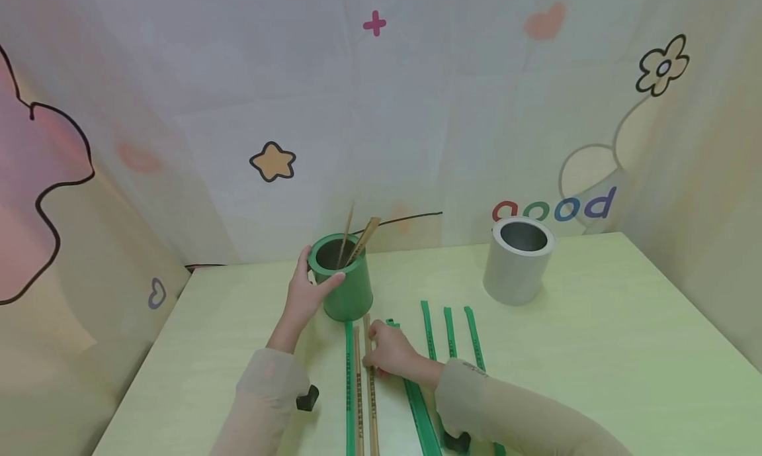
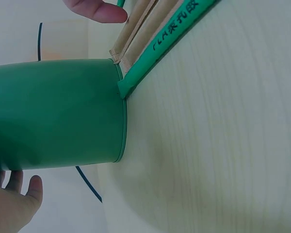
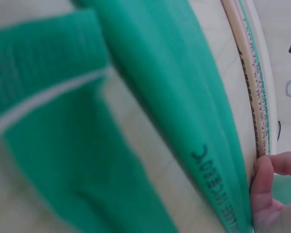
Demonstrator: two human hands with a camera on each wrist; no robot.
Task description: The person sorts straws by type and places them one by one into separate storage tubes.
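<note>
A green canister [image 1: 348, 294] stands upright toward the back of the table, with tan sticks [image 1: 366, 236] leaning out of its mouth. My left hand [image 1: 305, 298] grips its left side near the rim, thumb in front; fingertips [image 2: 35, 187] show against its wall in the left wrist view. Below its base lie a green wrapped strip [image 1: 349, 390] and two slim tan paper-wrapped sticks with printed lettering. My right hand [image 1: 394, 350] pinches the right-hand tan stick [image 1: 373, 416] near its far end; the other tan stick [image 1: 359, 410] lies beside it. Thumb and fingertip meet in the right wrist view.
Several green wrapped strips lie under and beyond my right forearm, among them a wider bunch [image 1: 421, 416] and a thin strip [image 1: 449, 330]. A white canister [image 1: 514, 271] stands at the back right. Behind the table [image 1: 625, 350] hangs a printed cloth [image 1: 417, 132].
</note>
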